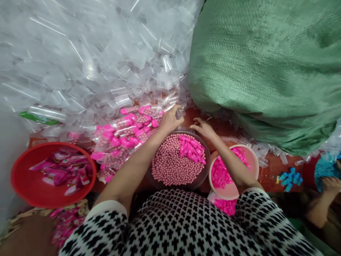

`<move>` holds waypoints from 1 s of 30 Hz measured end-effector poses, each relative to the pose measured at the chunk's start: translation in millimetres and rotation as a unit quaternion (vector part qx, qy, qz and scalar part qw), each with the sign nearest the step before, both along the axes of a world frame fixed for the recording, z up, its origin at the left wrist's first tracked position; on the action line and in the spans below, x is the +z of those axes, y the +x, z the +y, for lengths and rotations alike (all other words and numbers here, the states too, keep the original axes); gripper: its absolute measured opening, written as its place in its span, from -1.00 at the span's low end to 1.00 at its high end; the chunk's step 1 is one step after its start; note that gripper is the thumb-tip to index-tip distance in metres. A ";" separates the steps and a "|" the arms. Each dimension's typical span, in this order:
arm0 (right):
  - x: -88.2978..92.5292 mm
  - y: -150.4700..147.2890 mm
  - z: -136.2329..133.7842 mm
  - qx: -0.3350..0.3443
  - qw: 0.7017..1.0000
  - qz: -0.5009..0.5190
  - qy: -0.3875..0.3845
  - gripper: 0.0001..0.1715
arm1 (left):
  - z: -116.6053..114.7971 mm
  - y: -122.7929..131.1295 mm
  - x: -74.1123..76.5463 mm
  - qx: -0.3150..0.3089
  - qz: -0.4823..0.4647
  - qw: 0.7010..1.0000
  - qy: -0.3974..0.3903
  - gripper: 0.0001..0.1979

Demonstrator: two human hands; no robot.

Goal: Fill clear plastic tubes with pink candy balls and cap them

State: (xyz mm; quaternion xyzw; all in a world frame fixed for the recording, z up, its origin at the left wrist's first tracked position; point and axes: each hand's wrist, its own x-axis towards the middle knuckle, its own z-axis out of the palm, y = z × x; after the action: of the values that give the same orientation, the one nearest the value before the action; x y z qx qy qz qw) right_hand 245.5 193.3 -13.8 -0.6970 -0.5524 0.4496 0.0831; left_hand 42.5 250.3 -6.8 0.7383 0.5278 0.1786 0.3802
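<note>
My left hand is closed on a small clear plastic tube just beyond the bowl of beads. My right hand is a short way to the right of it, fingers apart and partly stretched, with nothing visible in them. Below both hands stands a dark-rimmed bowl full of small pink beads. Bright pink plastic pieces lie on the beads at its right side. Left of the bowl is a heap of clear tubes with beads inside and pink ends.
Loose clear tubes are piled at the back left. A large green woven sack fills the back right. A red basin holds pink packets; a pale pink bowl holds pink pieces. At far right, another person's hand is by blue pieces.
</note>
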 end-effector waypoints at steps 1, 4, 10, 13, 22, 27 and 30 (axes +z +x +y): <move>-2.3 2.6 -5.9 0.066 0.996 -0.057 0.004 -0.41 | 2.4 -2.1 -3.4 -0.037 0.043 0.998 0.000 -0.58; -6.5 5.5 -16.6 0.212 0.967 -0.142 -0.005 -0.42 | 12.2 -1.1 -17.8 -0.223 0.142 0.964 0.036 -0.69; -26.2 9.4 -7.6 0.161 0.973 -0.162 0.028 -0.52 | 33.4 18.9 -41.4 -0.508 0.134 0.837 0.153 -0.79; -38.4 12.9 -3.1 0.062 0.980 -0.180 0.063 -0.47 | 39.4 23.6 -45.6 -0.503 0.140 0.838 0.158 -0.82; -18.9 36.6 -14.1 0.159 0.963 -0.193 0.102 -0.39 | 42.8 24.5 -53.0 -0.239 0.222 0.943 0.063 -0.48; -17.4 52.3 -0.1 0.288 0.941 -0.150 0.097 -0.32 | 42.4 30.4 -46.4 -0.313 0.137 0.930 0.138 -0.66; -18.2 53.1 8.6 0.330 0.930 -0.137 0.090 -0.39 | 42.8 44.4 -45.1 -0.404 0.118 0.893 0.156 -0.72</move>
State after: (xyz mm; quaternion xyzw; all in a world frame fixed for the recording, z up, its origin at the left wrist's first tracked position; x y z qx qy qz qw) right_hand 298.6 201.8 -32.0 -0.5199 -0.7956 0.2996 -0.0840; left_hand 86.9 293.1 -51.9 0.9534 0.1903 0.0007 0.2343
